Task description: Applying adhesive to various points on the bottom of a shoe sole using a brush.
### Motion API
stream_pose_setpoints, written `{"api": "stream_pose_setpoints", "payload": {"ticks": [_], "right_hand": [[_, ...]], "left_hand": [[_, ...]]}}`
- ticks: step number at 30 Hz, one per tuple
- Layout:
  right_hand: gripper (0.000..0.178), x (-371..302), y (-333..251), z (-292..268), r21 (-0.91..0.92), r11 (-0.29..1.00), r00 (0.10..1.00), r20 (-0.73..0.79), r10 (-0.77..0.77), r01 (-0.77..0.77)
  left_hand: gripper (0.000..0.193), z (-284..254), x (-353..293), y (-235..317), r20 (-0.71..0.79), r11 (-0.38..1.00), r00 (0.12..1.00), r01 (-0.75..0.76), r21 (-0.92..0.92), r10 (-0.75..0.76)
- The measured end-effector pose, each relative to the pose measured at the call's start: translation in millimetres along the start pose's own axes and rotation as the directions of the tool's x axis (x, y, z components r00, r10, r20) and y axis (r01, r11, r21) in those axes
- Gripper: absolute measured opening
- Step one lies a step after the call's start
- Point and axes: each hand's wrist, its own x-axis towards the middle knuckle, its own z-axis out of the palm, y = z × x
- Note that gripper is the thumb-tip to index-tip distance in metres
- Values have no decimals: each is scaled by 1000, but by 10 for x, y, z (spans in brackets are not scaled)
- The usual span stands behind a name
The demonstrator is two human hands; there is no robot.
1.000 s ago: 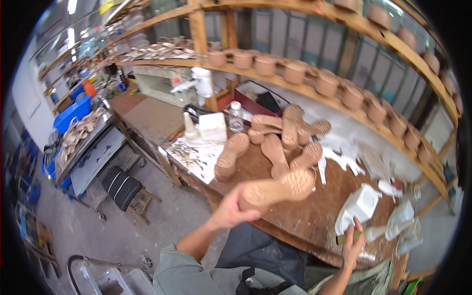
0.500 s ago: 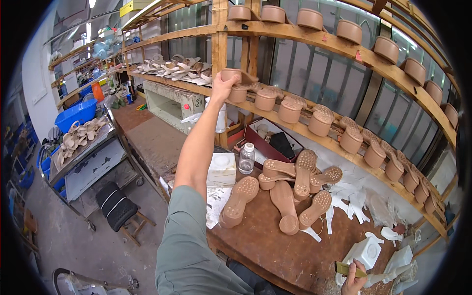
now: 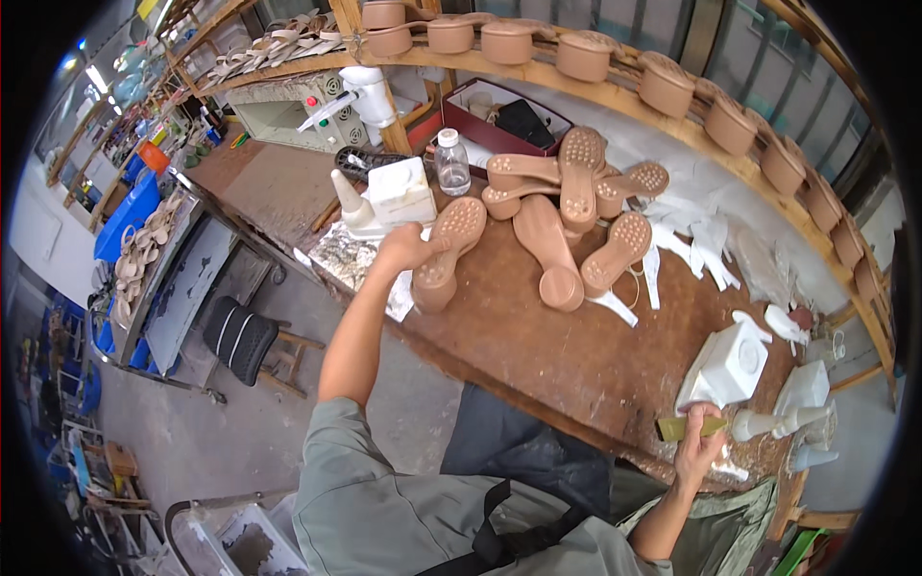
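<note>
My left hand (image 3: 404, 250) is on the near-left brown platform shoe sole (image 3: 457, 227). Its thumb lies over the studded face; the other fingers are mostly hidden. At the bench's right end, my right hand (image 3: 702, 437) grips a flat olive-green tool (image 3: 672, 429) whose exact kind I cannot make out. Beside that hand stands a white square container (image 3: 730, 365). Several more brown soles (image 3: 547, 252) lie in an overlapping pile on the brown bench (image 3: 499, 331), some with studded undersides up.
Behind the bench, a wooden shelf (image 3: 538, 69) carries a row of brown soles. A clear bottle (image 3: 451, 165), another white square container (image 3: 401, 192) and a dark red box (image 3: 480, 96) stand at the back. White straps (image 3: 706, 252) lie right. A black-seated stool (image 3: 242, 338) stands left.
My left hand has come down from the shelf, where it held a brown sole, to the near-left sole on the bench. My right hand keeps the olive-green tool. The view has tilted downward.
</note>
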Motion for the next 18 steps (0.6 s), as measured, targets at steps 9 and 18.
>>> {"api": "stream_pose_setpoints", "payload": {"ticks": [9, 18], "right_hand": [[9, -278, 117, -230, 22, 994, 993, -56, 104, -103], [28, -435, 60, -422, -103, 990, 995, -20, 95, -97]], "left_hand": [[50, 379, 127, 1035, -130, 882, 943, -332, -334, 305], [55, 1212, 1057, 2217, -38, 952, 999, -36, -303, 26]]}}
